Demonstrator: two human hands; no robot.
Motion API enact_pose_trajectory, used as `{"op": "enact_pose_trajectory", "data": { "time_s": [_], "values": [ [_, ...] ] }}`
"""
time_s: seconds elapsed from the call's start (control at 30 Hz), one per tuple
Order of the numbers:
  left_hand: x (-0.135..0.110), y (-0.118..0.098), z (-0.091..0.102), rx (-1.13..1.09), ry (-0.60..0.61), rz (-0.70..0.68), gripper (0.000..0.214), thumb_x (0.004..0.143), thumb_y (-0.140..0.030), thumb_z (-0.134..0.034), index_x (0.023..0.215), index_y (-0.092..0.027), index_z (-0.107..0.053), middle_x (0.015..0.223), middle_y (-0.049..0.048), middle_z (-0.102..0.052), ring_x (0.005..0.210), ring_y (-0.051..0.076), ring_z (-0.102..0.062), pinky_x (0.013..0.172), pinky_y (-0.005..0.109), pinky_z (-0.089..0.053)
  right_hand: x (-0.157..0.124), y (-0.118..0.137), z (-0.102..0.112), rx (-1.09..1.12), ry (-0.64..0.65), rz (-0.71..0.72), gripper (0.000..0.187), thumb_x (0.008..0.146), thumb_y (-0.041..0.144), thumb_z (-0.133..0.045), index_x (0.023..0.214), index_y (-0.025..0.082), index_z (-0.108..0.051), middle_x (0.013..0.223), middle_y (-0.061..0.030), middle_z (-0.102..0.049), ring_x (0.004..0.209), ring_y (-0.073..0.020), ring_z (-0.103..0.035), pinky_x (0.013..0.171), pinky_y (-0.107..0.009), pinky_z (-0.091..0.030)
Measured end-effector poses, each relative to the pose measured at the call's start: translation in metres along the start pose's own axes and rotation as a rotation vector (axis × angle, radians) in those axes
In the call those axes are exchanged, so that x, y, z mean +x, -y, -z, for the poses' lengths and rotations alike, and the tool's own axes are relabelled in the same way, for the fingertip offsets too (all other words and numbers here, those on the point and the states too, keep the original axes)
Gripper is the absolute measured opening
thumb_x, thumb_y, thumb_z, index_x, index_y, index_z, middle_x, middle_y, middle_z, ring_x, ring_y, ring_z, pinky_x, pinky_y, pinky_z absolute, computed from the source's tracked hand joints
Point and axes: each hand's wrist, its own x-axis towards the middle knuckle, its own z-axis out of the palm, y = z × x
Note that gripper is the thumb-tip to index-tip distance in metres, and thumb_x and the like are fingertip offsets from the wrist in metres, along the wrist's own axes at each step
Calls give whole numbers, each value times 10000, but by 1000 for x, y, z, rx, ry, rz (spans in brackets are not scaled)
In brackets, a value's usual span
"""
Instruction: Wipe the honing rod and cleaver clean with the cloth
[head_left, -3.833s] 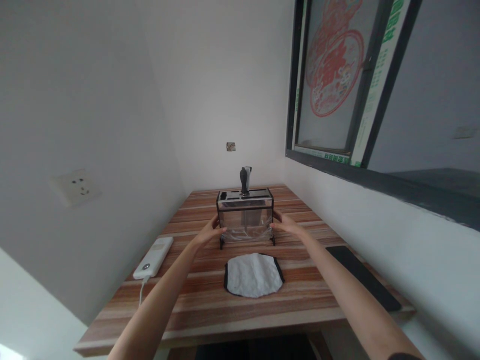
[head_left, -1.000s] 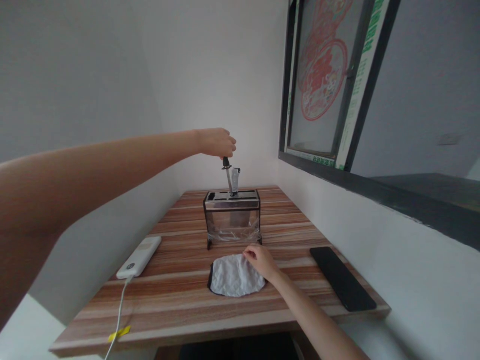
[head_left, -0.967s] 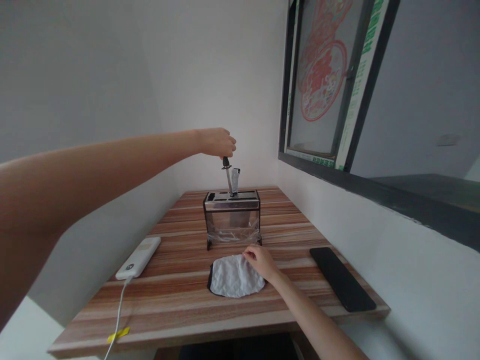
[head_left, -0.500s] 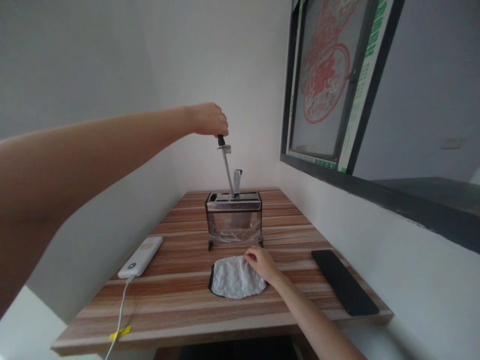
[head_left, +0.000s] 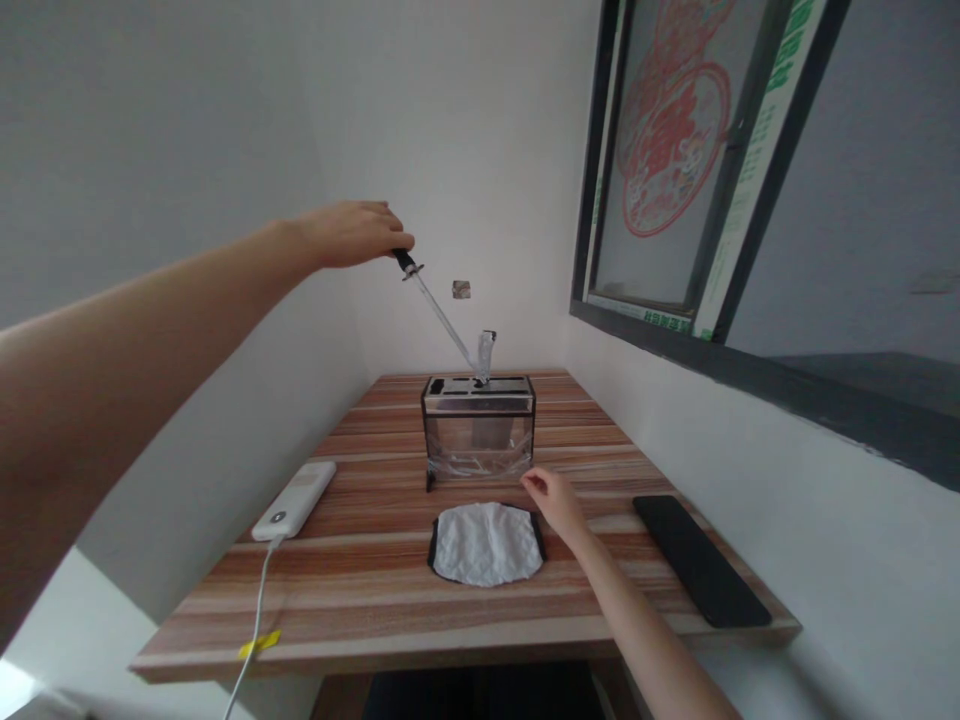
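My left hand (head_left: 367, 235) is closed on the black handle of a honing steel (head_left: 444, 318). The slim rod slants down to the right, its tip at the top of a clear-sided knife block (head_left: 480, 405) with black ends. A piece wrapped in clear plastic (head_left: 486, 352) sticks up from the same top, beside the rod tip. My right hand (head_left: 555, 500) is at the block's lower right front corner with its fingers pinched together; what they hold, if anything, is hidden. A white quilted cloth (head_left: 487, 545) with black edging lies flat just in front of the block.
A white power bank (head_left: 294, 500) with a cable (head_left: 259, 600) lies left on the striped wooden table (head_left: 360, 620). Yellow tape (head_left: 259, 643) crosses the cable near the front edge. A black phone (head_left: 697, 560) lies on the right, along the wall below the window frame (head_left: 645, 325).
My left hand has moved left and slightly down, tilting the honing steel from nearly upright to a steep slant. My right hand has left the white cloth and moved toward the block's corner.
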Motion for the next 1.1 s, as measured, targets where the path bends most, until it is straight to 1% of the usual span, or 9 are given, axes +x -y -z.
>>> {"op": "enact_pose_trajectory", "data": {
  "time_s": [0.17, 0.27, 0.33, 0.43, 0.6, 0.67, 0.8, 0.93, 1.1],
  "values": [
    [-52, -53, -57, -167, 154, 102, 253, 966, -253, -471, 1046, -52, -603, 971, 65, -686, 806, 101, -529, 762, 200, -387, -8, -8, 15, -132, 44, -89, 187, 856, 266, -540, 755, 193, -679, 777, -63, -718, 761, -209, -656, 682, -286, -433],
    [-89, -107, -91, -293, 192, 129, 267, 967, -277, -419, 1102, -146, -609, 994, 61, -703, 829, 149, -620, 723, 210, -427, -26, -3, 21, -205, 70, -150, 211, 858, 335, -570, 743, 191, -673, 785, -84, -716, 764, -228, -659, 661, -299, -419],
    [-114, -148, -109, -602, 179, 231, 293, 945, -281, -421, 1168, -177, -580, 1111, 84, -683, 944, 198, -636, 794, 254, -450, -39, 7, 21, -250, 85, -165, 218, 843, 380, -605, 757, 188, -661, 797, -92, -711, 770, -234, -655, 663, -304, -417],
    [-146, -212, -122, -949, 171, 375, 265, 917, -290, -443, 1110, -169, -579, 1093, 96, -679, 968, 222, -626, 835, 292, -454, -55, 26, 16, -355, 115, -147, 197, 809, 374, -661, 794, 179, -634, 849, -112, -699, 849, -252, -642, 708, -315, -423],
    [-176, -312, -114, -1420, 163, 640, 184, 908, -351, -464, 866, -194, -552, 794, 26, -647, 728, 179, -579, 696, 257, -444, -64, 38, 1, -304, 118, -161, 135, 772, 254, -674, 849, 162, -612, 919, -132, -689, 922, -269, -633, 764, -319, -427],
    [-183, -347, -106, -1625, 81, 738, 200, 906, -385, -479, 866, -199, -538, 791, 24, -627, 743, 177, -562, 734, 261, -440, -64, 31, -2, -245, 94, -187, 102, 779, 208, -633, 866, 170, -596, 895, -102, -691, 874, -243, -645, 735, -299, -436],
    [-192, -405, -93, -1993, -4, 804, 269, 930, -444, -456, 906, -189, -539, 756, 15, -554, 723, 159, -518, 758, 277, -423, -64, 10, 9, -130, 6, -221, 147, 790, 131, -542, 922, 190, -569, 885, -50, -693, 833, -197, -659, 716, -271, -453],
    [-194, -444, -81, -2218, -53, 844, 266, 923, -462, -479, 966, -206, -537, 762, 9, -511, 703, 146, -485, 723, 281, -407, -59, 1, 36, -212, -24, -240, 258, 812, 118, -515, 1050, 191, -582, 1003, -84, -705, 947, -226, -654, 774, -296, -451],
    [-192, -465, -72, -2350, -121, 922, 238, 912, -456, -511, 932, -221, -543, 704, -8, -454, 622, 125, -439, 626, 262, -383, -48, 28, 51, -479, -18, -303, 310, 878, 182, -498, 1166, 197, -614, 983, -126, -725, 881, -267, -673, 736, -327, -444]
  ]
}}
